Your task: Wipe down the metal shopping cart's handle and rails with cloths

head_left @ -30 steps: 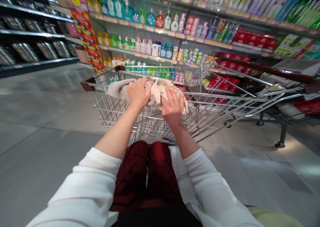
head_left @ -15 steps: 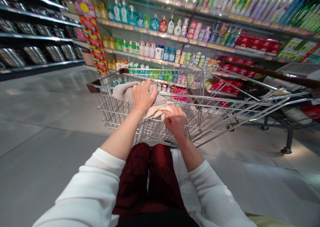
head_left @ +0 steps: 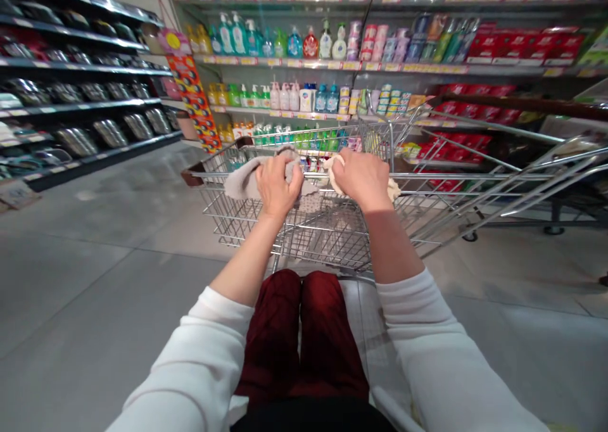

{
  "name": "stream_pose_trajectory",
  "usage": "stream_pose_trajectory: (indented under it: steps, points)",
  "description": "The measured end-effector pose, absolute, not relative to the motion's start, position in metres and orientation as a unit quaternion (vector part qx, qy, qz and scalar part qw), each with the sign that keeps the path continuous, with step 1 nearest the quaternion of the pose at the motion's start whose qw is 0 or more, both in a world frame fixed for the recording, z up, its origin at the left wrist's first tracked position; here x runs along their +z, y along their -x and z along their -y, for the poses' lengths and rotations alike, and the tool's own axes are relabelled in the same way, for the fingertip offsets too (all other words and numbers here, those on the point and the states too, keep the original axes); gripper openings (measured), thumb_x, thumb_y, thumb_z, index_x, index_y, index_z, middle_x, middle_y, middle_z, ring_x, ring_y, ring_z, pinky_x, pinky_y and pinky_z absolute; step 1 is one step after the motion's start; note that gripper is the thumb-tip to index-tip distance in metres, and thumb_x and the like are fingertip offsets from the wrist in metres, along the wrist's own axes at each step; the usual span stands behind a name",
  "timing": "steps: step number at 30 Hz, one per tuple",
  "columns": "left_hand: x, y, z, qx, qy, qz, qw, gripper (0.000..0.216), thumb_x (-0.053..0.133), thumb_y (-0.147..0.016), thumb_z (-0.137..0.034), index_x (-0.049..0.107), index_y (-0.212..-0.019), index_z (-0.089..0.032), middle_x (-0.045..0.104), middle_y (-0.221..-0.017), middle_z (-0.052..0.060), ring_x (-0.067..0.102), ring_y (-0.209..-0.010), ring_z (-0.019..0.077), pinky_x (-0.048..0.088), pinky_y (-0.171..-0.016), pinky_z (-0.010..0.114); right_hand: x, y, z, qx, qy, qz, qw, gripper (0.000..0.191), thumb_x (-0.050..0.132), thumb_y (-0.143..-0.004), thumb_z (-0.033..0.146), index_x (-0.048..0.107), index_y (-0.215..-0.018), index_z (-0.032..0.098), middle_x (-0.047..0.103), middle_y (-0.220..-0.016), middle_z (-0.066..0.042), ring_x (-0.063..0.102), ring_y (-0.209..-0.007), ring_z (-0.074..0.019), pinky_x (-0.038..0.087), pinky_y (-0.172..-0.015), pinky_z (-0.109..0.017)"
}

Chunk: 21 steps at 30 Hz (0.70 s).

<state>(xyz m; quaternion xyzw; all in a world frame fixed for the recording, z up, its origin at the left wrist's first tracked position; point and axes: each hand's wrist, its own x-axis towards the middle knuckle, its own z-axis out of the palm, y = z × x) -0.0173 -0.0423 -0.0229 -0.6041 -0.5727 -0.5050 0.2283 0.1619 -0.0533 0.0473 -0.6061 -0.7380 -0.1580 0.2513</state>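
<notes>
A metal shopping cart [head_left: 304, 245] stands sideways in front of my knees. My left hand [head_left: 279, 182] is closed around a grey cloth [head_left: 242, 178] at the cart's near top rail, and the cloth hangs out to the left and a little to the right of the fingers. My right hand [head_left: 363, 177] grips a cream cloth [head_left: 334, 172] over the same rail, farther right. A crumpled end of that cloth shows beyond the right side of the hand. Both cloths touch the rail.
Behind the cart, a shelf [head_left: 294, 114] holds rows of pump bottles [head_left: 237, 36] and red boxes [head_left: 522, 45]. Metal pots [head_left: 76, 139] fill shelves at the left. Another cart's bars [head_left: 494, 197] adjoin on the right. Grey floor tiles [head_left: 95, 261] lie around.
My right hand has moved up and right with the cream cloth, from below the rail onto it. My left hand stays on the grey cloth. The view has levelled.
</notes>
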Motion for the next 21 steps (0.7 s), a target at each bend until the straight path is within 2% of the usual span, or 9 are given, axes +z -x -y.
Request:
stream_pose_trajectory:
  steps: [5, 8, 10, 14, 18, 21]
  points:
    - [-0.045, -0.007, 0.058, -0.481, 0.653, 0.528, 0.252, 0.028, 0.043, -0.098, -0.037, 0.061, -0.115, -0.024, 0.067, -0.117, 0.012, 0.059, -0.115, 0.0261, 0.042, -0.098, 0.043, 0.043, -0.160, 0.056, -0.174, 0.607, 0.731, 0.259, 0.039, 0.039, -0.097, 0.034, 0.071, -0.110, 0.015, 0.074, -0.093, -0.016, 0.068, -0.085, -0.0249, 0.047, -0.074, -0.036]
    - [-0.073, -0.020, 0.058, -0.441, 0.679, 0.540, 0.232, 0.026, 0.049, -0.095, -0.037, 0.062, -0.113, -0.023, 0.061, -0.132, 0.016, 0.053, -0.129, 0.0300, 0.044, -0.100, 0.045, 0.041, -0.160, 0.055, -0.188, 0.606, 0.726, 0.266, 0.041, 0.037, -0.098, 0.035, 0.070, -0.110, 0.014, 0.074, -0.091, -0.015, 0.067, -0.083, -0.0237, 0.046, -0.072, -0.034]
    - [-0.096, -0.023, 0.055, -0.413, 0.694, 0.555, 0.199, 0.022, 0.054, -0.092, -0.035, 0.063, -0.107, -0.023, 0.058, -0.135, 0.017, 0.050, -0.132, 0.0321, 0.046, -0.101, 0.047, 0.040, -0.160, 0.055, -0.196, 0.607, 0.721, 0.271, 0.041, 0.035, -0.099, 0.035, 0.069, -0.110, 0.015, 0.074, -0.090, -0.015, 0.067, -0.081, -0.0231, 0.045, -0.070, -0.033]
    - [-0.143, -0.015, 0.059, -0.371, 0.712, 0.580, 0.142, 0.015, 0.057, -0.090, -0.030, 0.064, -0.100, -0.022, 0.058, -0.130, 0.019, 0.054, -0.127, 0.0340, 0.046, -0.104, 0.050, 0.038, -0.159, 0.056, -0.196, 0.609, 0.718, 0.275, 0.040, 0.036, -0.099, 0.035, 0.069, -0.109, 0.015, 0.074, -0.090, -0.014, 0.067, -0.081, -0.0229, 0.044, -0.070, -0.033]
    - [-0.179, 0.001, 0.080, -0.288, 0.748, 0.589, 0.107, 0.019, 0.058, -0.087, -0.023, 0.065, -0.104, -0.024, 0.060, -0.125, 0.017, 0.060, -0.114, 0.0329, 0.054, -0.090, 0.047, 0.039, -0.158, 0.058, -0.176, 0.610, 0.721, 0.279, 0.037, 0.037, -0.100, 0.033, 0.069, -0.109, 0.016, 0.074, -0.094, -0.015, 0.068, -0.084, -0.0241, 0.043, -0.072, -0.034]
    - [-0.180, 0.008, 0.089, -0.263, 0.762, 0.582, 0.108, 0.025, 0.059, -0.084, -0.020, 0.065, -0.108, -0.026, 0.062, -0.122, 0.015, 0.059, -0.112, 0.0319, 0.054, -0.088, 0.046, 0.039, -0.158, 0.059, -0.171, 0.610, 0.722, 0.279, 0.037, 0.037, -0.100, 0.034, 0.068, -0.110, 0.016, 0.073, -0.097, -0.015, 0.068, -0.085, -0.0246, 0.043, -0.073, -0.035]
